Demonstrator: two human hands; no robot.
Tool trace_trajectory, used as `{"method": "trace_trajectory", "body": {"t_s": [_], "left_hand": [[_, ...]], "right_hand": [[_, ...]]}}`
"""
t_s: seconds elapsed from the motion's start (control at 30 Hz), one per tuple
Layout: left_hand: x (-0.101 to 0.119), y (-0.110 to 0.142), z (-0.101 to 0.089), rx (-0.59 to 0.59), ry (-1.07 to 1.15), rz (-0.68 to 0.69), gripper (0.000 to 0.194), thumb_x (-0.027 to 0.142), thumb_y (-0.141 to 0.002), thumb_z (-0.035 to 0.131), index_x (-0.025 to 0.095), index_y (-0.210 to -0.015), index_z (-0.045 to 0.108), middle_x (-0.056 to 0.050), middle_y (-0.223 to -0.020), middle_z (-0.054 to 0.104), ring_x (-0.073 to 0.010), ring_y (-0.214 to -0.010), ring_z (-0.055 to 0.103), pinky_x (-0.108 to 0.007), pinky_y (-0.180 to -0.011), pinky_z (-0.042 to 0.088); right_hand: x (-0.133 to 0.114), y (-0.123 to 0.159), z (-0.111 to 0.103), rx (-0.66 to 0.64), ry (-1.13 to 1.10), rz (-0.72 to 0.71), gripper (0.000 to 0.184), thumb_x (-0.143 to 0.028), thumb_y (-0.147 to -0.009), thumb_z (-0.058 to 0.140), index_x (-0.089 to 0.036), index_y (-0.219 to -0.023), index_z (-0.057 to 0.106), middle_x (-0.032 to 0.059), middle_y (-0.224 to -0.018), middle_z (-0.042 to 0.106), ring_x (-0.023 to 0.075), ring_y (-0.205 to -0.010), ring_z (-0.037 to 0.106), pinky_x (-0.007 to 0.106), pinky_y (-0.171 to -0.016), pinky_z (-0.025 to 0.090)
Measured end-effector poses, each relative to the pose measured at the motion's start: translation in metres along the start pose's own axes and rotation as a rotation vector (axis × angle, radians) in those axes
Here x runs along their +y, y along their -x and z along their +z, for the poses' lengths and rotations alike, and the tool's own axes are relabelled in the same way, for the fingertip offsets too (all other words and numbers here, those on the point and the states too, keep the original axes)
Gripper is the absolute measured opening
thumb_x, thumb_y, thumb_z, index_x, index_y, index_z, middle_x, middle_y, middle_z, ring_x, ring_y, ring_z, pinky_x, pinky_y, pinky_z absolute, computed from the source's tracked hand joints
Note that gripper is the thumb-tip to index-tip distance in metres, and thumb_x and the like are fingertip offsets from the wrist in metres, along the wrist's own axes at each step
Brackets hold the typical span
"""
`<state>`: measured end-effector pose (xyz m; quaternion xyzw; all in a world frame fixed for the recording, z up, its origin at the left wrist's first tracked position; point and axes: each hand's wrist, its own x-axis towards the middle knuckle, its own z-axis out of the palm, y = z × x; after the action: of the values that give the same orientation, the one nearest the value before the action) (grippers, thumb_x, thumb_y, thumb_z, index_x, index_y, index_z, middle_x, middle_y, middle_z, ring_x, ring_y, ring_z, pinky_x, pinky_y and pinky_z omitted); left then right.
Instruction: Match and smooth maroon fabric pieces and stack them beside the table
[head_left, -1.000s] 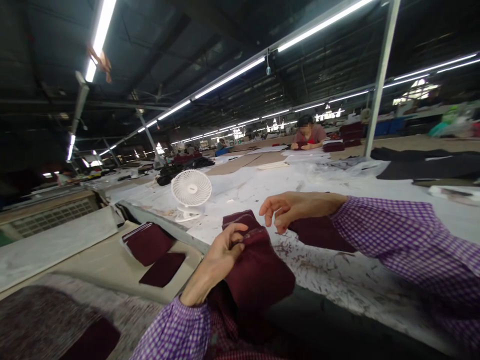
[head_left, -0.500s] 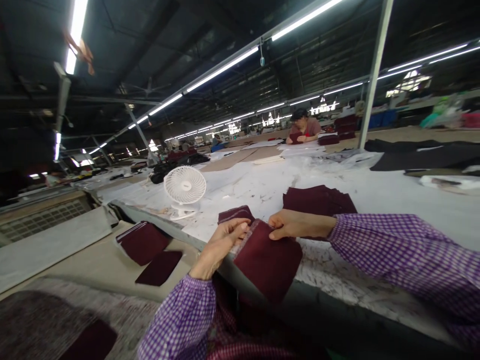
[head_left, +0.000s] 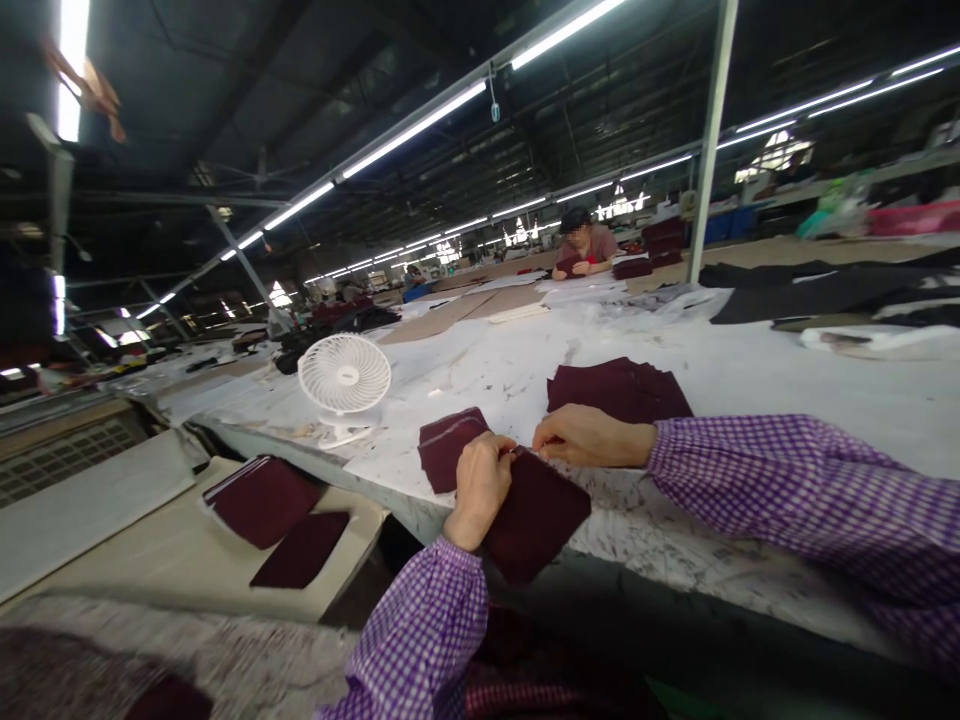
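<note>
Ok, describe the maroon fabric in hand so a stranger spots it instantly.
Find the white-topped table, then the left hand at its near edge. The maroon fabric hangs in that grip, its upper edge by the right hand; unlike the maroon pile lying on the table beyond, it is held up.

Right hand (head_left: 589, 435) brought to the maroon fabric panel (head_left: 536, 515)
Raised and clear of it a second ago, its fingers now bunch at the upper edge; the left hand (head_left: 480, 478) has turned knuckles-up.
</note>
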<state>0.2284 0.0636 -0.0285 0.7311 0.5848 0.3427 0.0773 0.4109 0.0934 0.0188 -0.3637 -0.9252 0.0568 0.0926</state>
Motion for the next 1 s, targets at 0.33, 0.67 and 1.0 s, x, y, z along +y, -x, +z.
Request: {"method": "trace_trajectory", "body": {"t_s": [0.33,0.67,1.0], "left_hand": [[0.000,0.007,0.002,-0.006,-0.074,0.136,0.024,0.009,-0.083,0.049,0.018,-0.086,0.072,-0.005,-0.085,0.063,-0.0171,-0.084,0.057,-0.028,-0.076,0.044],[0.003,0.007,0.002,-0.068,-0.163,0.212,0.029,0.011,-0.087,0.043,0.017,-0.085,0.071,-0.006,-0.083,0.059,-0.0179,-0.087,0.054,-0.029,-0.077,0.043],[0.001,0.007,0.002,-0.087,-0.183,0.237,0.028,0.011,-0.087,0.043,0.018,-0.084,0.070,-0.006,-0.083,0.059,-0.0180,-0.087,0.054,-0.029,-0.078,0.043]], "right_hand": [[-0.004,0.002,0.002,-0.043,0.122,-0.038,0.023,-0.023,-0.086,0.051,-0.023,-0.099,0.071,0.0065,-0.095,0.063,0.0188,-0.085,0.059,0.026,-0.069,0.040],[-0.009,0.003,0.001,-0.056,0.120,-0.008,0.023,-0.020,-0.086,0.051,-0.021,-0.098,0.070,0.0074,-0.095,0.064,0.0194,-0.086,0.060,0.025,-0.068,0.039],[-0.003,0.001,0.005,0.069,0.060,-0.017,0.022,-0.021,-0.084,0.051,-0.021,-0.099,0.066,0.0062,-0.101,0.065,0.0196,-0.089,0.060,0.026,-0.071,0.041]]}}
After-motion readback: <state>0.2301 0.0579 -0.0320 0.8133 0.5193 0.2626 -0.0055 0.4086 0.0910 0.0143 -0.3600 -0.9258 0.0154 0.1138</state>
